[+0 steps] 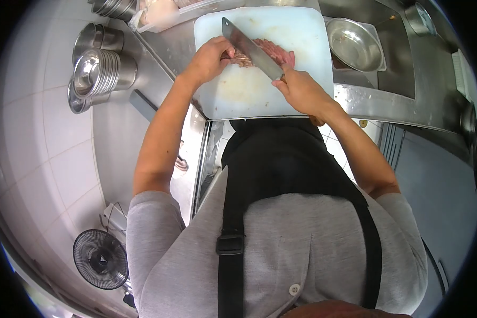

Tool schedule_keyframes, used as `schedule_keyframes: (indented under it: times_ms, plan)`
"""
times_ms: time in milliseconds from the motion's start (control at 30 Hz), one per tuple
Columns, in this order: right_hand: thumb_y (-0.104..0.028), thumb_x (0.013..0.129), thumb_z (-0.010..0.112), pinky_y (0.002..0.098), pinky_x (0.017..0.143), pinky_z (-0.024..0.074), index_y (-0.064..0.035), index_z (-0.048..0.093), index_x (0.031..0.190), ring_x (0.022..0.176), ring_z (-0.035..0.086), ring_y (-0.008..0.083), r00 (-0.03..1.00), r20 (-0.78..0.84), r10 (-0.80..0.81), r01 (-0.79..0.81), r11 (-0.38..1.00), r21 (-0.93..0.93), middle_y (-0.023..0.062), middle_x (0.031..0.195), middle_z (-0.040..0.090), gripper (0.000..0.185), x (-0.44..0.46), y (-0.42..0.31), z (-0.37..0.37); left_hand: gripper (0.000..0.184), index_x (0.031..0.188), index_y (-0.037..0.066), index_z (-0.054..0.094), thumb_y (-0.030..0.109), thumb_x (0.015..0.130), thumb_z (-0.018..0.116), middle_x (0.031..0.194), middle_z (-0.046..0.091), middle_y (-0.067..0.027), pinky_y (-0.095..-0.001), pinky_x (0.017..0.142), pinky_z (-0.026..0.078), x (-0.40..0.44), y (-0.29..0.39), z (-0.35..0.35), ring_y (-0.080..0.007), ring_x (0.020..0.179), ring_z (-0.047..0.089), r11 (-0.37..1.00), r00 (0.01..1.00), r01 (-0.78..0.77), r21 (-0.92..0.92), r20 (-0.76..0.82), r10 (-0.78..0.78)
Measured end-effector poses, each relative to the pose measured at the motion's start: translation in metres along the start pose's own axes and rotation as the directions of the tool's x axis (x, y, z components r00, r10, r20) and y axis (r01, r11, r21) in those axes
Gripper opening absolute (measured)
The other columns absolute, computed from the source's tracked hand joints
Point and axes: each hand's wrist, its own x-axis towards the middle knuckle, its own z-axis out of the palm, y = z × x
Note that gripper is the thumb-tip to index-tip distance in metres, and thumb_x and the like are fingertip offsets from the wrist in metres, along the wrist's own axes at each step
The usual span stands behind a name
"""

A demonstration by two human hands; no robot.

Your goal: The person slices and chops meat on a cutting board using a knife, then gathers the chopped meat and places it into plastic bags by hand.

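A wide cleaver (pixel 252 49) lies slantwise over the white cutting board (pixel 249 95). Its handle is in my right hand (pixel 300 90), at the board's right part. On the far side of the blade is a pile of sliced red meat (pixel 274 52). Smaller cut pieces (pixel 242 59) lie on the near left side of the blade. My left hand (pixel 211 59) is closed beside these pieces, fingertips pinched together left of the blade; what they hold, if anything, is too small to make out.
Right of the board a metal bowl (pixel 354 44) sits in a tray by the sink. A plastic container (pixel 167 16) with pale meat stands behind left. Stacked metal bowls (pixel 96 73) are at the left, and a black fan (pixel 100 259) is at the lower left.
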Motion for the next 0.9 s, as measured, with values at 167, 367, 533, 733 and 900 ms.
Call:
schedule_keyframes:
  times_ms: [167,367,533,733,900]
  plan:
    - [-0.026,0.107,0.063,0.0584,0.092,0.0535,0.0087,0.056,0.122,0.106,0.071,0.0515,0.979,-0.182,-0.088,0.090,0.996,0.004,0.0343,0.105,0.073,0.039,0.059,0.020,0.062,0.023,0.098,0.003,0.066,-0.007,0.081,0.078,0.107,0.068,-0.0123,-0.0386,0.088,0.058,0.000,0.004,-0.002,-0.0334,0.099,0.071,0.998,0.997,0.063,0.008,0.034,-0.063]
    - [-0.029,0.108,0.061,0.0580,0.096,0.0517,0.0080,0.055,0.123,0.108,0.071,0.0499,0.979,-0.167,-0.116,0.110,0.993,-0.048,0.0311,0.108,0.074,0.041,0.049,0.024,0.043,0.022,0.100,0.003,0.068,-0.003,0.083,0.080,0.114,0.070,-0.0117,-0.0398,0.093,0.059,-0.003,0.013,-0.008,-0.0346,0.106,0.071,0.998,0.999,0.029,0.057,0.034,-0.030]
    - [-0.030,0.109,0.061,0.0576,0.094,0.0514,0.0059,0.056,0.119,0.108,0.070,0.0494,0.994,-0.103,-0.030,0.026,0.999,-0.046,0.0298,0.107,0.074,0.037,0.015,-0.001,0.012,0.022,0.100,0.004,0.068,-0.003,0.084,0.080,0.118,0.069,-0.0114,-0.0416,0.097,0.058,-0.005,0.014,-0.005,-0.0362,0.114,0.068,0.991,0.999,0.027,0.127,0.017,-0.030]
    - [-0.027,0.108,0.062,0.0581,0.092,0.0513,0.0043,0.058,0.114,0.105,0.070,0.0498,0.997,-0.040,0.061,-0.061,0.998,0.007,0.0290,0.106,0.073,0.032,-0.010,-0.019,-0.003,0.021,0.100,0.004,0.067,-0.004,0.084,0.078,0.118,0.069,-0.0119,-0.0423,0.098,0.057,-0.002,0.012,-0.004,-0.0366,0.114,0.067,0.995,0.998,0.052,0.089,0.028,-0.055]
    - [-0.026,0.107,0.064,0.0604,0.090,0.0519,0.0063,0.058,0.113,0.102,0.070,0.0513,0.998,-0.065,-0.006,0.006,1.000,-0.006,0.0303,0.106,0.073,0.033,-0.001,-0.013,0.010,0.019,0.097,0.004,0.072,-0.007,0.082,0.076,0.120,0.070,-0.0125,-0.0413,0.096,0.058,-0.005,0.006,0.001,-0.0357,0.113,0.068,0.997,0.999,0.034,0.063,-0.042,-0.032]
